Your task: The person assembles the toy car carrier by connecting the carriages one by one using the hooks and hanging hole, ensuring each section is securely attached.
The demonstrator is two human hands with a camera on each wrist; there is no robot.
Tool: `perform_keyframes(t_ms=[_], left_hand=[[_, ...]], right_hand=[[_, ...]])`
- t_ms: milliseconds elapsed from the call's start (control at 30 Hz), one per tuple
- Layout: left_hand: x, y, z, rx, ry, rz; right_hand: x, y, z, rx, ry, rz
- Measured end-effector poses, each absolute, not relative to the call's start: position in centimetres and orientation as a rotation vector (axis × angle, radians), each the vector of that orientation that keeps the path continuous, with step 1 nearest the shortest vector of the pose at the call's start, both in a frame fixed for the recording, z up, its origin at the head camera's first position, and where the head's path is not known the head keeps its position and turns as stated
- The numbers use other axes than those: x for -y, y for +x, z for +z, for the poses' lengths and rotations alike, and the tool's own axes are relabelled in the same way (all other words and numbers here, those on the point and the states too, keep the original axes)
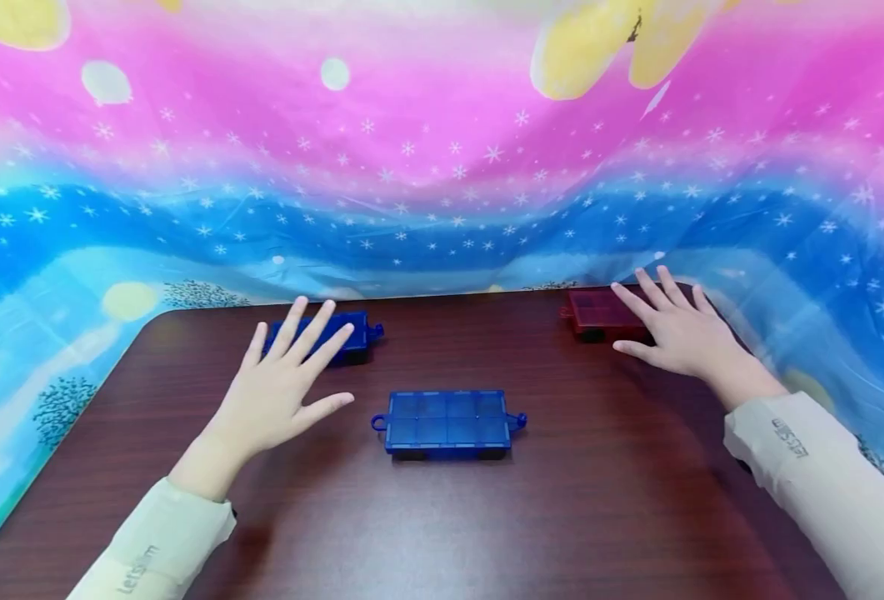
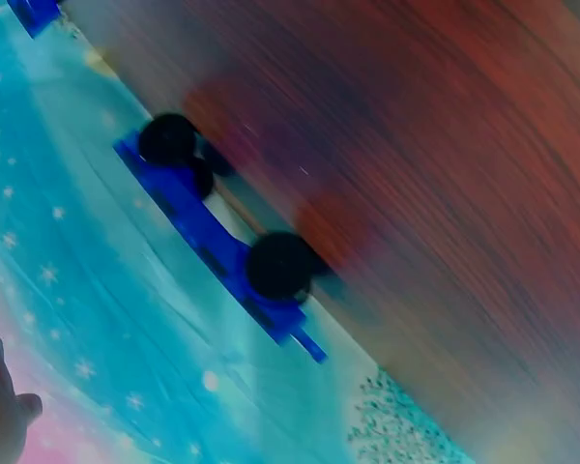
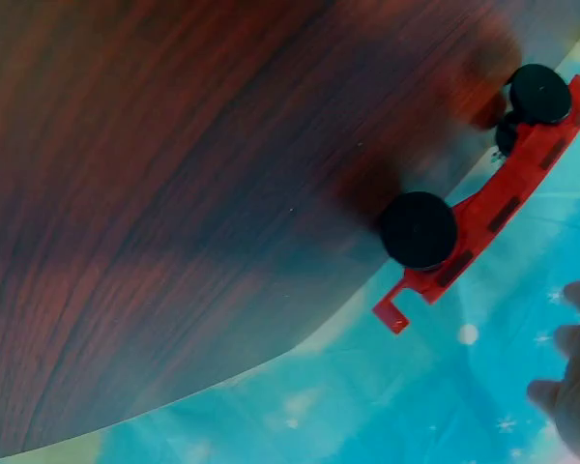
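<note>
My left hand (image 1: pixel 277 387) is held above the table with its fingers spread, holding nothing. It overlaps a blue toy car base (image 1: pixel 362 335) near the back edge and hides part of it. My right hand (image 1: pixel 677 329), also spread and holding nothing, covers the right part of a red toy car base (image 1: pixel 587 310) at the back right. Between the hands, nearer to me, lies a second blue toy car base (image 1: pixel 447 421) with a loop at its left end and a knob at its right. Black wheels show under the blue body (image 2: pixel 208 237) and the red body (image 3: pixel 507 184) in the wrist views.
A dark brown wood-grain table (image 1: pixel 442 525) carries all three car bases. Behind it and along both sides hangs a pink and blue cloth (image 1: pixel 427 150) with snowflakes, close against the back edge. The table's far corners are rounded.
</note>
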State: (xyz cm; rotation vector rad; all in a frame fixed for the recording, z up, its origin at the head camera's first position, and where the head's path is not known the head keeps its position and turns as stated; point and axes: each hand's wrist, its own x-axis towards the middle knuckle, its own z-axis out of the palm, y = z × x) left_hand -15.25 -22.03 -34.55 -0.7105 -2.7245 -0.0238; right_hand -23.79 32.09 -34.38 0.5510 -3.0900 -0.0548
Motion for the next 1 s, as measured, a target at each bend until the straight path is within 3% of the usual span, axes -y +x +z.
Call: perform_keyframes(t_ms=[367,1000], left_hand=[[18.4,-14.8,-34.9,2.701,-0.973,-0.071],[14.6,-15.2,-36.5,2.827,-1.200,-0.172]], right_hand=[[-32.7,-26.3,-35.3,3.116,0.645,0.076],[-32.1,-28.2,-36.2,3.205,0.633,0.347]])
